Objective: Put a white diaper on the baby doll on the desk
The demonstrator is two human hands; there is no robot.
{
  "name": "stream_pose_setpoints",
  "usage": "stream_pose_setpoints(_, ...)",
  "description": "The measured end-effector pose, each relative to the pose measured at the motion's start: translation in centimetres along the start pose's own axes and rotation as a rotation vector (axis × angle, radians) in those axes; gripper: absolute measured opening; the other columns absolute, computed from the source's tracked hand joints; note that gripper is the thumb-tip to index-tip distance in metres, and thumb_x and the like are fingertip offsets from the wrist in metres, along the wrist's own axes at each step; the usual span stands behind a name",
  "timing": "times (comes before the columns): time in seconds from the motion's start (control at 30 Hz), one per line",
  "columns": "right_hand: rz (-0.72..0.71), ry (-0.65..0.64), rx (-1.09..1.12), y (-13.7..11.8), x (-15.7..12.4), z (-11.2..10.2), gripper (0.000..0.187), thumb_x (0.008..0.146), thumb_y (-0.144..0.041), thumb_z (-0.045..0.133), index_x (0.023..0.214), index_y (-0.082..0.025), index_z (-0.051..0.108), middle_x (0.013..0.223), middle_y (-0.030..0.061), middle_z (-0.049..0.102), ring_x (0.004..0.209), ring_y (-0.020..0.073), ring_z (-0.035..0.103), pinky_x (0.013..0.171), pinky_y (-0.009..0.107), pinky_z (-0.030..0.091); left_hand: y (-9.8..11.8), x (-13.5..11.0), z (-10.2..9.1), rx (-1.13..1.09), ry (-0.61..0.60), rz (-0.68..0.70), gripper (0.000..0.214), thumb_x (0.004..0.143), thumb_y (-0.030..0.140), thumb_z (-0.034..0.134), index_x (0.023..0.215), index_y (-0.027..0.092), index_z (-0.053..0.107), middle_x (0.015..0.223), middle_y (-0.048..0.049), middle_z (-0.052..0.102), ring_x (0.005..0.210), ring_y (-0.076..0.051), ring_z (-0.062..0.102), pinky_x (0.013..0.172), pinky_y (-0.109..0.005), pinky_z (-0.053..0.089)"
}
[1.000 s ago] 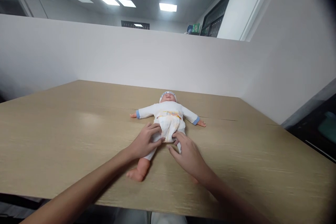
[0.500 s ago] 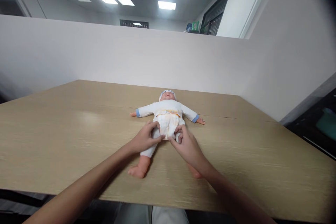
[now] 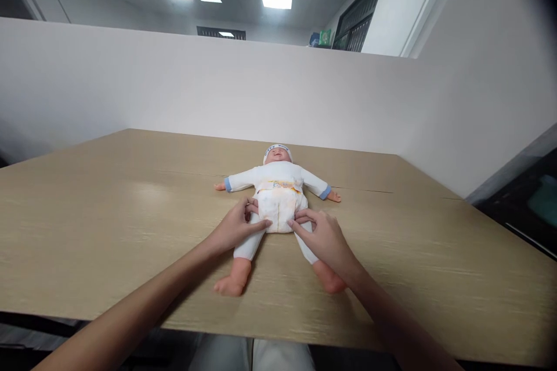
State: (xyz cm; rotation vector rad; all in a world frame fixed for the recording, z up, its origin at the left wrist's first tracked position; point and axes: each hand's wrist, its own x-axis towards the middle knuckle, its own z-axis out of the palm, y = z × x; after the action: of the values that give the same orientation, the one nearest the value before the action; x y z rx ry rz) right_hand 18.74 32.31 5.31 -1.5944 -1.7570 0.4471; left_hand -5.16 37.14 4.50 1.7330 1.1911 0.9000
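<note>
A baby doll (image 3: 281, 171) in a white suit with blue cuffs lies on its back, arms spread, head away from me. Around its hips sits a white diaper (image 3: 278, 208) with an orange printed waistband. My left hand (image 3: 241, 223) holds the diaper's left leg edge, thumb near the crotch and fingers curled by the hip. On the other side my right hand (image 3: 322, 235) pinches the right leg edge between thumb and fingers. Both of the doll's bare feet show near me, the right one partly behind my wrist.
The doll lies on a wide wooden table (image 3: 130, 214) with a thin seam across it. A pale partition wall (image 3: 217, 87) stands behind the table. At the far right is a dark glossy surface (image 3: 522, 203). My legs (image 3: 278, 355) are below the front edge.
My hands have moved apart, the right one shifting right along the diaper. The diaper's front now lies flatter and wider, and more of the doll's right-hand leg shows.
</note>
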Motion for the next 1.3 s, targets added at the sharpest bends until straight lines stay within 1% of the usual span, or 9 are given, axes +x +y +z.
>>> stream_pose_setpoints(0.17, -0.038, -0.024, 0.009, 0.7, 0.1, 1.2, 0.023, 0.090, -0.048, 0.071, 0.087, -0.025, 0.076, 0.095, 0.0028, 0.079, 0.096, 0.0273, 0.063, 0.089, 0.038, 0.042, 0.7, 0.0, -0.3, 0.011, -0.144, 0.034, 0.046, 0.083, 0.052, 0.077, 0.115, 0.018, 0.071, 0.118, -0.0072, 0.075, 0.109, -0.031, 0.067, 0.095, -0.041, 0.050)
stream_pose_setpoints(0.27, -0.005, -0.025, 0.117, 1.3, 0.6, 1.7, 0.026, 0.087, -0.049, 0.070, 0.082, -0.024, 0.071, 0.090, 0.0035, 0.076, 0.094, 0.0265, 0.063, 0.088, 0.036, 0.044, 1.1, 0.0, -0.4, -0.158, -0.216, -0.018, 0.049, 0.085, 0.052, 0.078, 0.121, 0.019, 0.073, 0.129, -0.0082, 0.075, 0.122, -0.034, 0.065, 0.103, -0.043, 0.050)
stream_pose_setpoints(0.4, 0.072, -0.091, 0.420, 2.0, 1.1, 1.8, 0.038, 0.084, -0.058, 0.072, 0.091, -0.021, 0.072, 0.095, 0.0047, 0.075, 0.093, 0.0247, 0.065, 0.085, 0.033, 0.047, 1.2, 0.0, -0.8, -0.445, -0.267, -0.143, 0.054, 0.083, 0.050, 0.082, 0.126, 0.018, 0.072, 0.134, -0.0109, 0.074, 0.126, -0.035, 0.066, 0.105, -0.044, 0.052)
stream_pose_setpoints(0.47, 0.109, -0.103, 0.473, 2.1, 1.2, 1.8, 0.042, 0.083, -0.061, 0.072, 0.094, -0.020, 0.073, 0.095, 0.0044, 0.074, 0.090, 0.0235, 0.065, 0.082, 0.032, 0.048, 1.2, 0.0, -1.1, -0.510, -0.284, -0.168, 0.053, 0.082, 0.048, 0.084, 0.126, 0.019, 0.073, 0.133, -0.0108, 0.074, 0.127, -0.034, 0.066, 0.107, -0.045, 0.052)
stream_pose_setpoints(0.6, 0.123, -0.069, 0.410, 2.3, 1.0, 1.8, 0.043, 0.085, -0.062, 0.071, 0.094, -0.020, 0.073, 0.093, 0.0038, 0.074, 0.084, 0.0217, 0.063, 0.078, 0.032, 0.047, 0.9, 0.2, -1.4, -0.493, -0.292, -0.146, 0.050, 0.083, 0.048, 0.084, 0.124, 0.020, 0.074, 0.132, -0.0106, 0.075, 0.127, -0.034, 0.065, 0.108, -0.046, 0.051)
stream_pose_setpoints(0.77, 0.104, -0.090, 0.402, 2.4, 0.9, 2.1, 0.042, 0.087, -0.060, 0.070, 0.102, -0.020, 0.076, 0.107, 0.0070, 0.078, 0.096, 0.0259, 0.068, 0.087, 0.036, 0.050, 0.2, 0.6, -0.9, -0.483, -0.273, -0.100, 0.050, 0.083, 0.051, 0.083, 0.119, 0.017, 0.073, 0.130, -0.0127, 0.074, 0.122, -0.034, 0.066, 0.104, -0.045, 0.052)
stream_pose_setpoints(0.87, 0.108, -0.092, 0.406, 2.5, 1.0, 2.2, 0.043, 0.087, -0.060, 0.070, 0.104, -0.020, 0.076, 0.109, 0.0080, 0.078, 0.099, 0.0273, 0.068, 0.090, 0.037, 0.051, -0.1, 0.7, -0.8, -0.494, -0.260, -0.123, 0.049, 0.084, 0.051, 0.083, 0.117, 0.017, 0.072, 0.128, -0.0129, 0.074, 0.122, -0.035, 0.066, 0.103, -0.045, 0.052)
stream_pose_setpoints(1.1, 0.116, -0.114, 0.441, 2.2, 1.2, 2.1, 0.045, 0.084, -0.062, 0.071, 0.096, -0.019, 0.073, 0.097, 0.0068, 0.075, 0.088, 0.0234, 0.064, 0.081, 0.034, 0.049, -0.6, 0.8, -1.0, -0.601, -0.249, -0.153, 0.048, 0.086, 0.047, 0.083, 0.122, 0.017, 0.070, 0.130, -0.0140, 0.074, 0.121, -0.033, 0.068, 0.104, -0.045, 0.052)
stream_pose_setpoints(1.3, 0.153, -0.154, 0.586, 1.9, 1.2, 1.8, 0.049, 0.080, -0.065, 0.073, 0.094, -0.018, 0.070, 0.095, 0.0055, 0.071, 0.084, 0.0208, 0.061, 0.076, 0.032, 0.046, -0.5, 0.7, -0.8, -0.640, -0.228, -0.160, 0.050, 0.084, 0.044, 0.086, 0.123, 0.017, 0.068, 0.132, -0.0138, 0.073, 0.124, -0.033, 0.066, 0.107, -0.045, 0.051)
